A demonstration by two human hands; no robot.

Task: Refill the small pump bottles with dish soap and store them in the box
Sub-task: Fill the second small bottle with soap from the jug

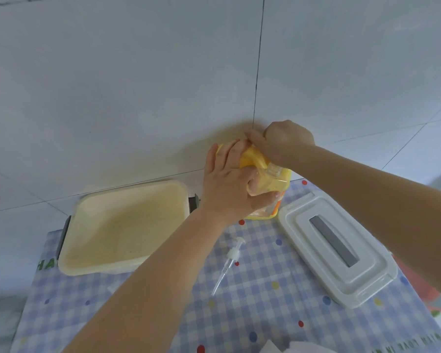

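One cream box (124, 225) sat open at the left of the counter (278, 314), its dark side latches showing at the near-left and far-right edges. The counter wore a blue checked cloth with coloured dots and stood over a pale tiled floor (112, 85).

Just right of the box, one loose pump head (228, 263) lay flat on the cloth, its spout toward the far side and its thin tube pointing back toward the person.

Beyond it, at the far edge of the counter, stood one big yellow soap jug (255, 159). The left hand (229, 182) was wrapped around one small clear bottle (273, 200), fingers curled about it, holding it against the jug's front. Much of both the bottle and the jug was hidden behind this hand, so whether the bottle held any soap could not be told. The right hand (284, 141) was clenched on the top of the jug, near its handle; what exactly the fingers gripped there was hidden.

To the right lay one white lid (336, 248) with a grey strip down its middle, flat on the cloth, partly crossed by the right forearm.

At the near edge a bit of white paper (288, 347) showed, and something reddish (423, 289) sat past the counter's right side, too blurred to name.
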